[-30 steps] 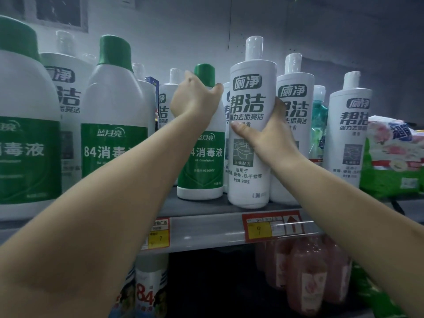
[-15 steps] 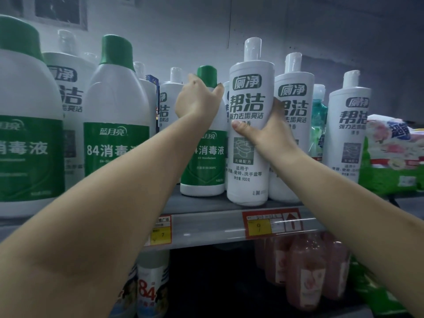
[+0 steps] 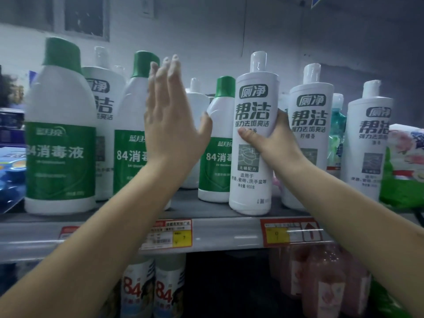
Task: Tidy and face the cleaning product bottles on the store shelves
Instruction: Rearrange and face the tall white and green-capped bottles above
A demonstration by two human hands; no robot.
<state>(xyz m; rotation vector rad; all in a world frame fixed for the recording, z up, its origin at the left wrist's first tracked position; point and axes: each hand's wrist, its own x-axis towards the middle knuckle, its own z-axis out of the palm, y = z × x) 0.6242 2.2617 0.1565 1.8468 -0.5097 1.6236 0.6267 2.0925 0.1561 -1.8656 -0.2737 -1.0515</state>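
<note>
Gripping the white toilet-cleaner bottle [image 3: 252, 134] upright at the shelf [image 3: 218, 212] edge, right hand [image 3: 273, 138] wraps it; left hand [image 3: 172, 125], at nine o'clock, fingers spread, holds nothing.

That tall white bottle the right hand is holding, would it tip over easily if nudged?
Probably: the tall white bottle is slim on a narrow base near the shelf edge. Its 900 g label suggests some heft. The right hand wraps it, so it seems rigid.
</note>
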